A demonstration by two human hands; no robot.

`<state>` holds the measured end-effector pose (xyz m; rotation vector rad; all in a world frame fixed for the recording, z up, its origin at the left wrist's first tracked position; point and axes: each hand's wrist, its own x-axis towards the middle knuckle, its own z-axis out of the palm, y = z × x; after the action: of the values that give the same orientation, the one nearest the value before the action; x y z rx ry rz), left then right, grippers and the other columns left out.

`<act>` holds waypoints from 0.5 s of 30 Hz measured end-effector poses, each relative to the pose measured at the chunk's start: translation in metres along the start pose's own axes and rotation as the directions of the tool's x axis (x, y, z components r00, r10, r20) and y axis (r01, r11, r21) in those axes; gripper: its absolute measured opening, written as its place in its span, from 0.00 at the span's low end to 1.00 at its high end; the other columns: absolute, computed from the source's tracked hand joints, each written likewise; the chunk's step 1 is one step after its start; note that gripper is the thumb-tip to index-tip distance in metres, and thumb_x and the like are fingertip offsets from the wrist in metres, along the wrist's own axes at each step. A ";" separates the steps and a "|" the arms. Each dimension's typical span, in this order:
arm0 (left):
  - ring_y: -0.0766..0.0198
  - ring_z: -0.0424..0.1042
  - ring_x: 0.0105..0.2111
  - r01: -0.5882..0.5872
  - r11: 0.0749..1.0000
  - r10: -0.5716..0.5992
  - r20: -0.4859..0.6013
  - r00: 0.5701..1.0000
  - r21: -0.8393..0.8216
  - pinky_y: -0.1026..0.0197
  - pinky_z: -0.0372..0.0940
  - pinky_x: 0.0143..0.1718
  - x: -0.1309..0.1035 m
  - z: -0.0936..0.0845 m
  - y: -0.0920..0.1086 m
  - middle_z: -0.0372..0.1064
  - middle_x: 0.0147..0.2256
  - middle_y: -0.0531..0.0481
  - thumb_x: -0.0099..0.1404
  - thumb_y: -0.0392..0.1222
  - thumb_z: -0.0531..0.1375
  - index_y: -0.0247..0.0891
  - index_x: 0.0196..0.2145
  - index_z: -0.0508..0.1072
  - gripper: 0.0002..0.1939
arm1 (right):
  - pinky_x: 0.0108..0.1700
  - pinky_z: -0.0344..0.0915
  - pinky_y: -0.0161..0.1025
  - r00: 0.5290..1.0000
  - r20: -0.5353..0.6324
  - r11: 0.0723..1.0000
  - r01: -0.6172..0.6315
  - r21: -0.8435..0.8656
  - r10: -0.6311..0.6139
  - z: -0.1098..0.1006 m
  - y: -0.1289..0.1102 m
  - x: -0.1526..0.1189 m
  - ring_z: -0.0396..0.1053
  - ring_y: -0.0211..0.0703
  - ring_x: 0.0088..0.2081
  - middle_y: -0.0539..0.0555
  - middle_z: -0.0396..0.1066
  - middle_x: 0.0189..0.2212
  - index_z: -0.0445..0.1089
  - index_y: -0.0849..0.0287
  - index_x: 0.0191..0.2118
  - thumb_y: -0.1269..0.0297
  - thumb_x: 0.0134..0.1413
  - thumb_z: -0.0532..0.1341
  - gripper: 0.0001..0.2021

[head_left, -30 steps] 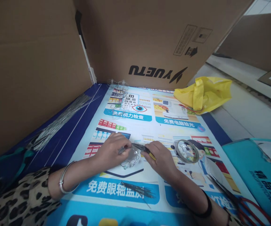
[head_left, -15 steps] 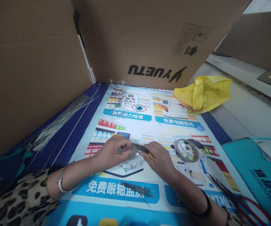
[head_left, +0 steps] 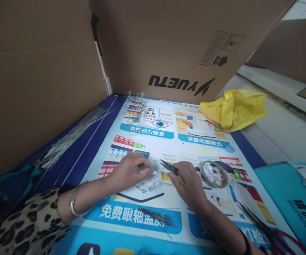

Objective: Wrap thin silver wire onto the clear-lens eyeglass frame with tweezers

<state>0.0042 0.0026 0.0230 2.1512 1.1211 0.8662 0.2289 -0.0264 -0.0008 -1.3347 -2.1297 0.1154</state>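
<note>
Pinched between the fingers of my left hand [head_left: 132,170] is a beaded wire ring [head_left: 149,187], its loop of thin silver wire and clear beads hanging to the right over the printed sheet. My right hand [head_left: 189,182] is wrapped round needle-nose pliers [head_left: 172,168] with yellow grips. The jaws point left, slightly parted and apart from the ring, with nothing seen between them. Just right of that hand sits a round clear dish [head_left: 213,174] with small beads in it. Below the ring lies a bunch of short dark wires [head_left: 156,216].
Long silver wires [head_left: 71,136] lie at the left by a teal-rimmed basket [head_left: 14,184]. More beaded wire pieces [head_left: 139,109] are at the back left. Cardboard walls [head_left: 153,46] stand behind. A yellow bag [head_left: 235,110], scissors [head_left: 261,225] and a teal packet [head_left: 291,198] occupy the right.
The pliers have come away from the wire at my left fingers and moved right with my right hand; their jaws are now parted. My left hand still pinches the ring. The view shifted slightly.
</note>
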 end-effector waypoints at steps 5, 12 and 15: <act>0.65 0.66 0.30 -0.034 0.999 0.034 0.000 0.999 0.007 0.61 0.59 0.35 0.000 0.001 -0.001 0.68 0.26 0.53 0.54 0.29 0.56 0.37 0.27 0.70 0.06 | 0.38 0.59 0.43 0.991 0.058 0.987 0.124 -0.101 -0.119 -0.008 -0.004 -0.005 0.61 0.47 0.37 0.57 0.66 0.33 0.65 0.59 0.37 0.63 0.55 0.57 0.06; 0.63 0.65 0.30 -0.142 0.983 0.142 0.010 0.990 0.115 0.59 0.58 0.35 -0.001 0.005 -0.002 0.68 0.25 0.51 0.54 0.29 0.54 0.36 0.26 0.69 0.06 | 0.36 0.55 0.42 0.982 0.136 0.938 0.164 -0.305 -0.128 -0.011 -0.017 -0.002 0.59 0.47 0.36 0.57 0.65 0.31 0.67 0.60 0.36 0.61 0.56 0.56 0.08; 0.63 0.64 0.29 -0.163 0.976 0.165 0.003 0.986 0.146 0.59 0.58 0.34 -0.001 0.006 -0.002 0.67 0.25 0.51 0.54 0.30 0.53 0.36 0.25 0.69 0.06 | 0.35 0.53 0.41 0.981 0.121 0.899 0.186 -0.396 -0.150 -0.013 -0.020 -0.001 0.59 0.46 0.35 0.56 0.66 0.31 0.67 0.59 0.36 0.62 0.55 0.57 0.07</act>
<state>0.0076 0.0015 0.0171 2.3902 1.0516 0.8915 0.2212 -0.0402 0.0169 -1.3797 -2.4240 -0.3682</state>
